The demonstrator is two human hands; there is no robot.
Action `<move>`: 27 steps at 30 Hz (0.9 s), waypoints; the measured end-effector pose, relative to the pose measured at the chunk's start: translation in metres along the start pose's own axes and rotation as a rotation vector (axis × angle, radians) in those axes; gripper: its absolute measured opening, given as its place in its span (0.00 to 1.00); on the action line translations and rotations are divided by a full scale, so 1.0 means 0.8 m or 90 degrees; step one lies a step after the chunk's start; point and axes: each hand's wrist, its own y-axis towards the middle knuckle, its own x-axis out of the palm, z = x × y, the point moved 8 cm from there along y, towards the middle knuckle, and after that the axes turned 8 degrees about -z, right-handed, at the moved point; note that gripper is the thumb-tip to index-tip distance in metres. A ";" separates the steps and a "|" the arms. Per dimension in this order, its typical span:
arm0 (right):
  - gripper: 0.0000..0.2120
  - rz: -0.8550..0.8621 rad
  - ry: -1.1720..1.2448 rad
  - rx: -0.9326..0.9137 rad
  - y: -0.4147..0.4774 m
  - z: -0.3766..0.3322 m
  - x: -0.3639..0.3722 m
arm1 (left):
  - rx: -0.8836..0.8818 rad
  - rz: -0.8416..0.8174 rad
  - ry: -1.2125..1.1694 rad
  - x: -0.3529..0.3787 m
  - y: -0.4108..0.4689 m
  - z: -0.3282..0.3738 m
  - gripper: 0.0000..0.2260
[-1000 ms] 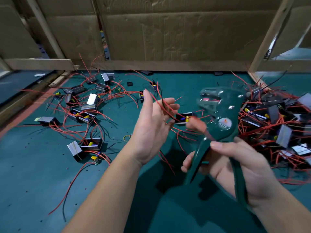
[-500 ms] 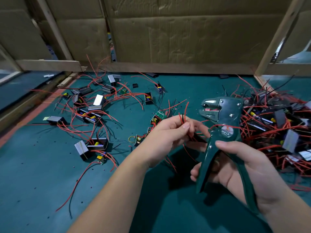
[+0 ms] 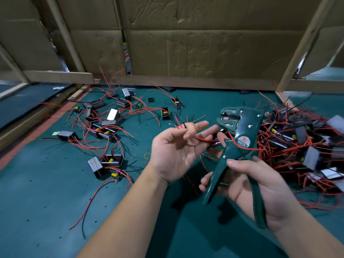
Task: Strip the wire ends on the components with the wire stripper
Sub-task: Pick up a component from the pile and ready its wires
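Left of your fingers, loose components (image 3: 108, 162) lie scattered on the green tabletop (image 3: 46, 192), well apart from your hands, so that side gives you open room. Your left hand (image 3: 173, 153) is palm up, its fingers (image 3: 188, 134) curled round thin red and black wires (image 3: 202, 139) whose ends stick up just past them. The wires look light and limp, so pinch close to the ends to keep them straight. They run right to a small component (image 3: 216, 145), partly hidden between your hands. Your right hand (image 3: 256, 187) is clenched round the spread handles of the wire stripper (image 3: 240, 131), its mouth facing the wire ends. Beyond it a tangled pile (image 3: 297, 142) crowds the right side, and stray loops could snag.
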 end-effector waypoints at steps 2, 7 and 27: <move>0.32 0.025 -0.042 -0.019 -0.001 -0.003 -0.003 | 0.007 -0.007 0.012 -0.002 0.002 0.002 0.03; 0.16 0.071 -0.183 -0.174 0.006 -0.069 -0.002 | 0.057 0.256 0.652 -0.050 -0.009 0.048 0.24; 0.14 -0.023 -0.002 -0.043 0.013 -0.031 -0.030 | -0.096 0.353 1.349 -0.080 -0.013 0.056 0.24</move>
